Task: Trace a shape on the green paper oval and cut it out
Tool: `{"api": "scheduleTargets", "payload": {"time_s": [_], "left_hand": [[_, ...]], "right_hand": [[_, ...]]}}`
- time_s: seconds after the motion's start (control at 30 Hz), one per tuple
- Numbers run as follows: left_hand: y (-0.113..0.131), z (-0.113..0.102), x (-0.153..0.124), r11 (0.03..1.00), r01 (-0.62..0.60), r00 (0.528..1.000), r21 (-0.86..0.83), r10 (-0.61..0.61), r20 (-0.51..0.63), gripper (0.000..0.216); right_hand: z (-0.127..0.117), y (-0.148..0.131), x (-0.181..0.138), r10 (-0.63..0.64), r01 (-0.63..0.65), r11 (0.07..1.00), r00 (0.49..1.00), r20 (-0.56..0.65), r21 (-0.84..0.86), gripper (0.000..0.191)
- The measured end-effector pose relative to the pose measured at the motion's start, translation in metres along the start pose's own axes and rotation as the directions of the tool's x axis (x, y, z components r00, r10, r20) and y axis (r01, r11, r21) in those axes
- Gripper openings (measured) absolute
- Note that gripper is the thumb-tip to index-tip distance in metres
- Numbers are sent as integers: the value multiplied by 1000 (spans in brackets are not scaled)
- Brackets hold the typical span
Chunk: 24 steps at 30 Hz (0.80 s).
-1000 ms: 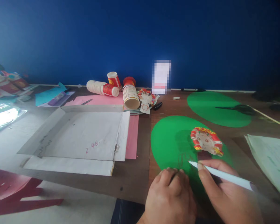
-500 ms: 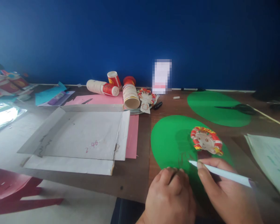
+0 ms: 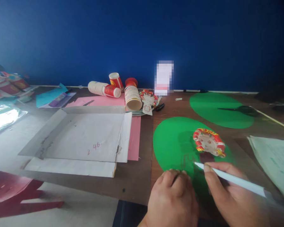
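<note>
My right hand (image 3: 229, 195) grips a white pen (image 3: 229, 178), its tip touching a green paper oval (image 3: 172, 142) next to pen lines drawn there. A round paper face cut-out with a red and yellow rim (image 3: 209, 142) lies on the oval just beyond the pen tip. My left hand (image 3: 172, 198) rests curled on the oval's near edge, knuckles up, fingers folded with nothing visible in them.
A second green oval (image 3: 217, 108) with scissors (image 3: 241, 110) lies at the back right. White papers (image 3: 274, 160) are at the right. A flattened white cardboard box (image 3: 85, 138) on pink paper (image 3: 134, 138) fills the left. Paper cups (image 3: 132, 96) lie by the blue wall.
The pen tip has shifted slightly right and a little farther along the green oval. My left hand has stayed put.
</note>
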<state>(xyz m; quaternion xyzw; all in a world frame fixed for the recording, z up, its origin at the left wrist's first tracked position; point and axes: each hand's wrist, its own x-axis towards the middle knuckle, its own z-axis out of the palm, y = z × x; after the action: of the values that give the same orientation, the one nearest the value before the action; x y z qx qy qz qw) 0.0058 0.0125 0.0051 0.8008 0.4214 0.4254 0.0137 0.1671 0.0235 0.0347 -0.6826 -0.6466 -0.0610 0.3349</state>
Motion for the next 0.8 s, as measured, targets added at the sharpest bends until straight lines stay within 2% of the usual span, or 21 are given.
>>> {"api": "scheduleTargets", "payload": {"time_s": [0.47, 0.8], "left_hand": [[0, 0, 0, 1000, 26, 1000, 0, -26, 11, 23], [0, 0, -1, 1000, 20, 1000, -6, -20, 20, 25]], "right_hand": [[-1, -4, 3, -75, 74, 992, 997, -3, -102, 33], [3, 1, -3, 20, -18, 996, 999, 26, -87, 32]]}}
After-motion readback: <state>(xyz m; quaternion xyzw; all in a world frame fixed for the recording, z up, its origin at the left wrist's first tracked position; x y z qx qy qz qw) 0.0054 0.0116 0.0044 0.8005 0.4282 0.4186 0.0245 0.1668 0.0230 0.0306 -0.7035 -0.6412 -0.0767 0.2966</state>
